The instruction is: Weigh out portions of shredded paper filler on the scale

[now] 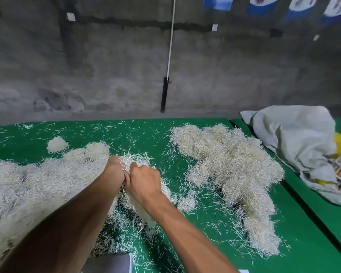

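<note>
A rough grey concrete wall (106,66) fills the upper half of the view, with a white cord and black bar (164,95) hanging against it. Below it lies the green-covered desk (303,243), strewn with loose strands. A wide heap of off-white shredded paper filler (28,190) covers the desk's left side, and a second long heap of the same filler (234,174) runs down the right side. A crumpled grey-white cloth sack (295,138) lies at the far right, partly over a second green surface. Between the two heaps, both hands meet on a smaller clump of filler (135,160): the left hand (114,170) is buried in it, its fingers hidden, so its grip cannot be told; the right hand (144,180) has its fingers curled round strands, touching the left. A grey flat object (110,263) shows at the bottom edge, too cut off to identify
</note>
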`<move>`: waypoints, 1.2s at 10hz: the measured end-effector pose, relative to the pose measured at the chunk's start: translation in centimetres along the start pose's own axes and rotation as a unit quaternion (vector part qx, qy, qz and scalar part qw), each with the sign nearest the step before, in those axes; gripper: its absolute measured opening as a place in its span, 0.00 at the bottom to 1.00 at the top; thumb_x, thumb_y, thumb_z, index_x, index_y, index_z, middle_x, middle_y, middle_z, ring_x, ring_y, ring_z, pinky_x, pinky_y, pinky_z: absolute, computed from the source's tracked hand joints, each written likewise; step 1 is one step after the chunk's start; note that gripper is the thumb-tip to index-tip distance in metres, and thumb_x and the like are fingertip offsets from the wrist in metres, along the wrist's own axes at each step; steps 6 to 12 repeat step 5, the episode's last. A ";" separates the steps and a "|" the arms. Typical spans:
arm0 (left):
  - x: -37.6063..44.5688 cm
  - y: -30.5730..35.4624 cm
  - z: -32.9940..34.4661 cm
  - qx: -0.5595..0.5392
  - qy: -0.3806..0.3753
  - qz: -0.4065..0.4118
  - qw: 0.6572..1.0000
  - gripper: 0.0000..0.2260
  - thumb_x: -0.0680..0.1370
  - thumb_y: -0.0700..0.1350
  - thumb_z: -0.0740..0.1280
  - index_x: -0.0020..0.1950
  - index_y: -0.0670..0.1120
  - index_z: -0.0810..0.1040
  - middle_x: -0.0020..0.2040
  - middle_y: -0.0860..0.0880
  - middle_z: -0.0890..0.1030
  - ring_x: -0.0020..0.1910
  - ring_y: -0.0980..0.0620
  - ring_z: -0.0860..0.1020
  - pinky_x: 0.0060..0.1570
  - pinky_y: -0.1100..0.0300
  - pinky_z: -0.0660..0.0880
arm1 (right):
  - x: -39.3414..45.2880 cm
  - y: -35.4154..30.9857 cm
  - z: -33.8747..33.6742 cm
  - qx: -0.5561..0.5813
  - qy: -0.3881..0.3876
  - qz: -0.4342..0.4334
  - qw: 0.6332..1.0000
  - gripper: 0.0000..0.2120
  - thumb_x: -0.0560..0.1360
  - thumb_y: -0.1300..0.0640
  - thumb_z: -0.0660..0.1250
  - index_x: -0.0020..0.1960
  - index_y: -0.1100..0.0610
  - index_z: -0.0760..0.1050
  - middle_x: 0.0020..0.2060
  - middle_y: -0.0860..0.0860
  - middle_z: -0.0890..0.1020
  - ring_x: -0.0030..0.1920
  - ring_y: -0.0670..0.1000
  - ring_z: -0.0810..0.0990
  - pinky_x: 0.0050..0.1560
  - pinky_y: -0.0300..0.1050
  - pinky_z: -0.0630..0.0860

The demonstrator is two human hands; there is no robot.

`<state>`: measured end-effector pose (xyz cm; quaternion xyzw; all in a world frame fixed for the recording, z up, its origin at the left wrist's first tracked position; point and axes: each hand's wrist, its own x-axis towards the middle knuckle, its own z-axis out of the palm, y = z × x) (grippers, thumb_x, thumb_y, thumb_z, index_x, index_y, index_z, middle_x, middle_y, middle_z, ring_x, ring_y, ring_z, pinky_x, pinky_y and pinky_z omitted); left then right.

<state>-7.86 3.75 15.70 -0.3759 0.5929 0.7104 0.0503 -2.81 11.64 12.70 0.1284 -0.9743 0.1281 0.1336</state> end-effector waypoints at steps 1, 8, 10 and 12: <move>1.9 0.1 -0.8 0.048 0.051 -0.026 0.997 0.12 0.82 0.51 0.58 0.50 0.42 0.71 0.40 0.45 0.69 0.36 0.50 0.68 0.36 0.55 0.67 | -0.3 0.1 0.7 0.038 0.004 0.003 0.999 0.20 0.86 0.45 0.51 0.60 0.59 0.72 0.31 0.47 0.73 0.27 0.47 0.71 0.25 0.43 0.70; 5.4 -4.3 -11.7 0.369 -0.240 0.149 0.886 0.29 0.66 0.60 0.80 0.65 0.60 0.77 0.68 0.48 0.78 0.59 0.55 0.81 0.68 0.47 0.69 | -7.6 9.3 1.0 0.108 -0.145 0.283 0.942 0.12 0.82 0.47 0.68 0.54 0.56 0.77 0.46 0.49 0.79 0.44 0.49 0.79 0.45 0.42 0.78; 5.4 -4.3 -11.7 0.369 -0.240 0.149 0.886 0.29 0.66 0.60 0.80 0.65 0.60 0.77 0.68 0.48 0.78 0.59 0.55 0.81 0.68 0.47 0.69 | -7.6 9.3 1.0 0.108 -0.145 0.283 0.942 0.12 0.82 0.47 0.68 0.54 0.56 0.77 0.46 0.49 0.79 0.44 0.49 0.79 0.45 0.42 0.78; 5.4 -4.3 -11.7 0.369 -0.240 0.149 0.886 0.29 0.66 0.60 0.80 0.65 0.60 0.77 0.68 0.48 0.78 0.59 0.55 0.81 0.68 0.47 0.69 | -7.6 9.3 1.0 0.108 -0.145 0.283 0.942 0.12 0.82 0.47 0.68 0.54 0.56 0.77 0.46 0.49 0.79 0.44 0.49 0.79 0.45 0.42 0.78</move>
